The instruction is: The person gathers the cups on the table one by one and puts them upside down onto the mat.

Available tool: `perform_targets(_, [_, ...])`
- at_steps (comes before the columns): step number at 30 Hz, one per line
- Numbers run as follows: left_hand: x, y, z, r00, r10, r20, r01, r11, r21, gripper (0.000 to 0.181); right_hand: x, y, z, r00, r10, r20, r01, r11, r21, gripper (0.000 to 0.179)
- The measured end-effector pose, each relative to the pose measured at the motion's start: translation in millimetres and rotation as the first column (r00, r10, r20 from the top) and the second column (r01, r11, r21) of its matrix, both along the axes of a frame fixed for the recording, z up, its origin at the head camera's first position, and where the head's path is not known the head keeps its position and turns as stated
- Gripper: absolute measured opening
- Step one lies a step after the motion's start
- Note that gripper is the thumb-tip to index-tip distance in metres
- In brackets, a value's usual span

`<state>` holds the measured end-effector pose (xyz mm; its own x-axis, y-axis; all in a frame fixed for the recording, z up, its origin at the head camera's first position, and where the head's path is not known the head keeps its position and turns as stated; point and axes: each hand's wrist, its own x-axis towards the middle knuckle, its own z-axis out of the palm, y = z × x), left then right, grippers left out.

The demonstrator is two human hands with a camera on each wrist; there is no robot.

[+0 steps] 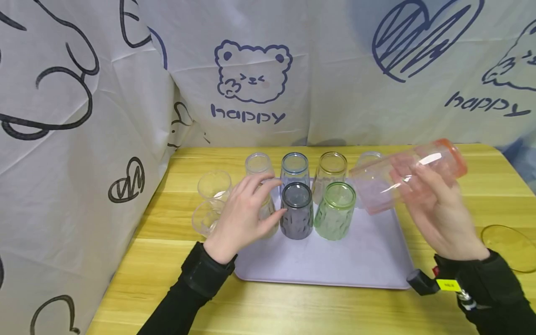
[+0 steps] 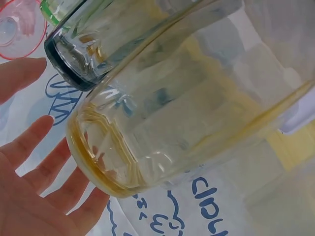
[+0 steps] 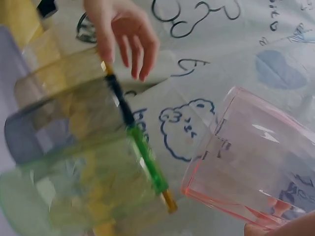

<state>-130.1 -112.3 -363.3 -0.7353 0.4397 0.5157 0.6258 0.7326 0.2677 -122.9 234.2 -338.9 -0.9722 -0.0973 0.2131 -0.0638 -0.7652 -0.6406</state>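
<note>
My right hand (image 1: 439, 214) grips a pink clear glass (image 1: 378, 186) above the tray's right side. The glass is tilted, its thick reddish base to the upper right and its mouth to the lower left. My left hand (image 1: 247, 209) has its fingers spread, with the thumb tip right at the dark grey glass (image 1: 296, 216). An amber-tinted glass (image 2: 162, 123), largely hidden behind that hand in the head view, shows beside its fingers in the left wrist view. A green glass (image 1: 334, 216) stands right of the grey one. These front glasses stand base up.
The glasses stand on a lilac tray (image 1: 326, 272). Behind are a clear glass (image 1: 258, 163), a blue glass (image 1: 295, 171), a yellow glass (image 1: 331, 172) and another clear one. Two clear glasses (image 1: 214, 184) stand at the left. A yellow-rimmed round thing (image 1: 508, 253) lies by the right arm.
</note>
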Motion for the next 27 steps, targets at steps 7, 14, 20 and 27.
perform_targets(7, [3.5, -4.6, -5.5, 1.000, 0.004, -0.021, -0.005, 0.999, -0.054, 0.054, 4.0, 16.5, -8.8, 0.990, -0.013, -0.139, 0.033, 0.990, 0.140, 0.036])
perform_targets(14, [5.4, -8.1, -9.6, 1.000, 0.017, -0.025, -0.019, 0.996, -0.082, 0.052, 12.6, 22.8, -15.3, 0.973, -0.110, -0.201, 0.163, 0.948, 0.272, 0.048])
perform_targets(20, [6.4, -10.7, -12.3, 1.000, 0.015, -0.019, -0.017, 0.996, -0.087, 0.051, 19.6, 27.4, -28.6, 0.954, -0.204, -0.220, 0.280, 0.869, 0.408, 0.057])
perform_targets(27, [7.3, -11.3, -14.6, 0.999, 0.029, -0.020, -0.031, 0.993, -0.112, 0.052, 23.1, 28.8, -47.2, 0.935, -0.292, -0.201, 0.344, 0.615, 0.710, 0.063])
